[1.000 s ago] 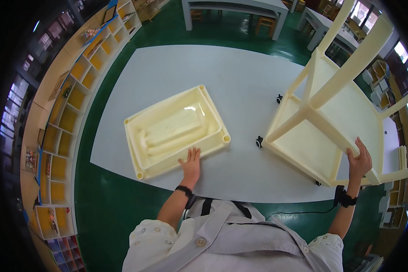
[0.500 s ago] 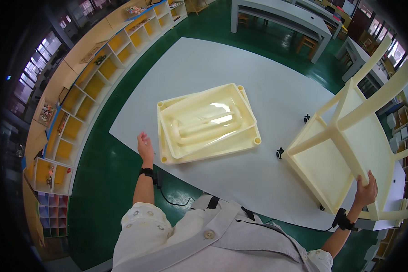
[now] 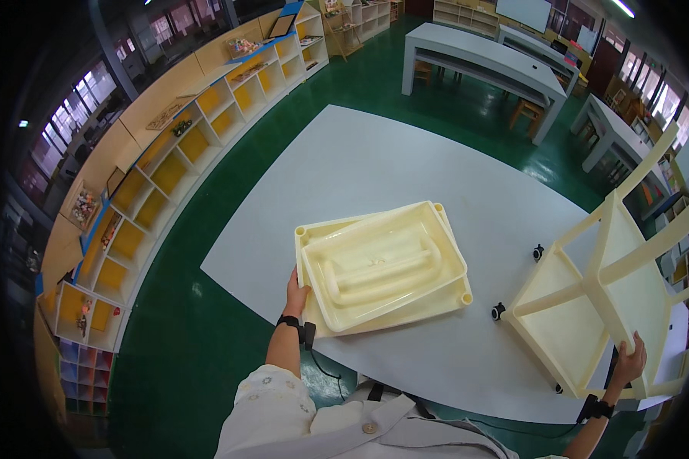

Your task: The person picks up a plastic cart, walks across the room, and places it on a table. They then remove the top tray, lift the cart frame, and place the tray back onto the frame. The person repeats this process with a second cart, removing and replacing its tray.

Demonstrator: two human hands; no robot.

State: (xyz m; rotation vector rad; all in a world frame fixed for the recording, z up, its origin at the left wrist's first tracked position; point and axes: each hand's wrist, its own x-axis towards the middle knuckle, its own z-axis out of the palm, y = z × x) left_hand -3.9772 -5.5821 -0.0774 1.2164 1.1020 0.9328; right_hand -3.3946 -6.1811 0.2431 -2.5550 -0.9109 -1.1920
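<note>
A cream plastic shelf tray (image 3: 436, 310) with round corner sockets lies on the table before me. Askew on top of it rests a second, smooth cream tray (image 3: 383, 264) with a raised ridge inside. My left hand (image 3: 297, 294) grips the lower tray's left edge, the fingers partly hidden by the rim. On the right, a cream plastic cart frame (image 3: 597, 287) with legs and small black casters lies tipped on its side. My right hand (image 3: 630, 362) is closed on the frame's near edge.
The large white table (image 3: 283, 183) carries both the trays and the cart frame. Beyond it stands a grey desk (image 3: 482, 57) with stools under it. Low cubby shelves (image 3: 176, 172) with yellow backs curve along the left over a green floor. A cable hangs from my left wristband.
My left hand has moved from open air beside the trays onto the lower tray's left edge. My right hand stays on the cart frame. The whole view has shifted upward.
</note>
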